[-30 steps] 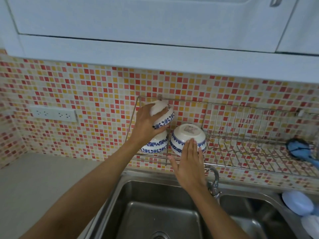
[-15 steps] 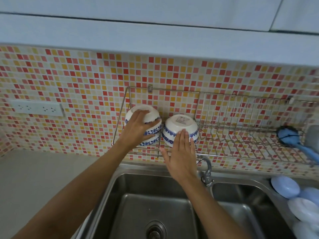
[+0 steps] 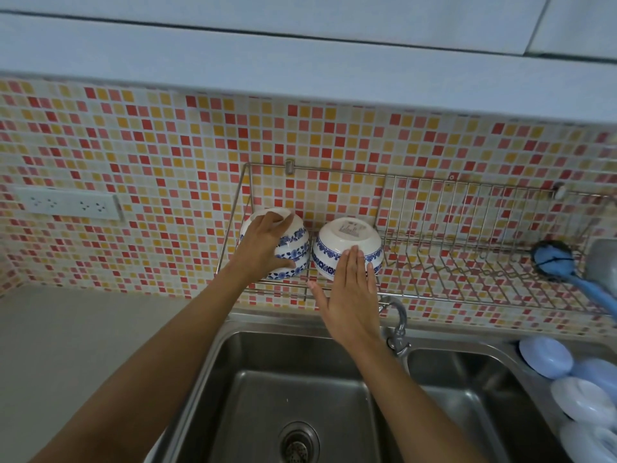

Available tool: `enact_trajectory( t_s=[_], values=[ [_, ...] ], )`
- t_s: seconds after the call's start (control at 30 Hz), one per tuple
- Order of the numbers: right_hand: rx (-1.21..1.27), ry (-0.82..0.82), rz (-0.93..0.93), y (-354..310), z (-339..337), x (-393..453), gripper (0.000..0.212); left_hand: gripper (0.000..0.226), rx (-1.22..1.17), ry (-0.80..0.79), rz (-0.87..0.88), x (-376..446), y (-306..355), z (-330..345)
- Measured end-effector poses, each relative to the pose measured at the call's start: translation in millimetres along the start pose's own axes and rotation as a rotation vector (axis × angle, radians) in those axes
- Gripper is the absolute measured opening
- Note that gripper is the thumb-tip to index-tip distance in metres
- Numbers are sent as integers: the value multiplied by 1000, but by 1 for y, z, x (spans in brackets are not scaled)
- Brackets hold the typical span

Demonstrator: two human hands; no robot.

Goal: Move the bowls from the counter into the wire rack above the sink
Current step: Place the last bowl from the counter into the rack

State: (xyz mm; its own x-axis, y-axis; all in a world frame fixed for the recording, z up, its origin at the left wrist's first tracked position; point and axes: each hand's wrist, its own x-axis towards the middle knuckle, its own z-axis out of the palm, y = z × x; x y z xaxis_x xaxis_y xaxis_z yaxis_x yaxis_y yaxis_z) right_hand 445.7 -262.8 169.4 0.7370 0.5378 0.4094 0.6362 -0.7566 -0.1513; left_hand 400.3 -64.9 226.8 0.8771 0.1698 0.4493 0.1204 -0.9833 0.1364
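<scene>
A wire rack [image 3: 467, 289] hangs on the tiled wall above the sink. At its left end stand two stacked white bowls with blue patterns [image 3: 295, 248], upside down, and my left hand [image 3: 263, 245] grips the top one. To their right a third upturned bowl [image 3: 347, 238] rests in the rack. My right hand [image 3: 350, 292] lies flat against its front, fingers straight and together.
A steel double sink [image 3: 300, 396] lies below with a tap [image 3: 399, 325] between the basins. A blue brush [image 3: 554, 259] hangs at the rack's right end. Pale blue and white lids [image 3: 567, 385] sit at the sink's right. A grey counter [image 3: 83, 339] extends left.
My left hand has lowered the bowl it held onto the bowl in the rack's left end, so the two now nest. My right hand has stayed on the right bowl.
</scene>
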Motion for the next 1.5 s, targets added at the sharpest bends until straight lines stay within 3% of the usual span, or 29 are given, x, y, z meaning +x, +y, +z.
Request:
enact_trajectory(
  t_s=[0.53, 0.8, 0.97, 1.1, 1.2, 1.37, 1.5],
  values=[
    [-21, -12, -3, -1, -1, -1, 97, 81, 94, 14, 82, -17, -1, 7],
    [-9, 14, -15, 0, 0, -2, 97, 66, -26, 29, 28, -27, 1, 11],
    [73, 13, -12, 0, -5, -1, 90, 74, -235, 110, -158, -38, 4, 11],
    [393, 48, 87, 6, -17, 12, 73, 70, -269, 217, -328, -60, 8, 12],
    [371, 103, 98, 25, -18, 34, 72, 70, -222, 182, -334, -68, 7, 15],
    [305, -23, 77, 42, -15, 55, 71, 75, -179, 102, -310, -64, 2, 17],
    [238, 43, 96, 40, -12, 49, 67, 80, -136, 43, -289, -65, 1, 17]
  ],
)
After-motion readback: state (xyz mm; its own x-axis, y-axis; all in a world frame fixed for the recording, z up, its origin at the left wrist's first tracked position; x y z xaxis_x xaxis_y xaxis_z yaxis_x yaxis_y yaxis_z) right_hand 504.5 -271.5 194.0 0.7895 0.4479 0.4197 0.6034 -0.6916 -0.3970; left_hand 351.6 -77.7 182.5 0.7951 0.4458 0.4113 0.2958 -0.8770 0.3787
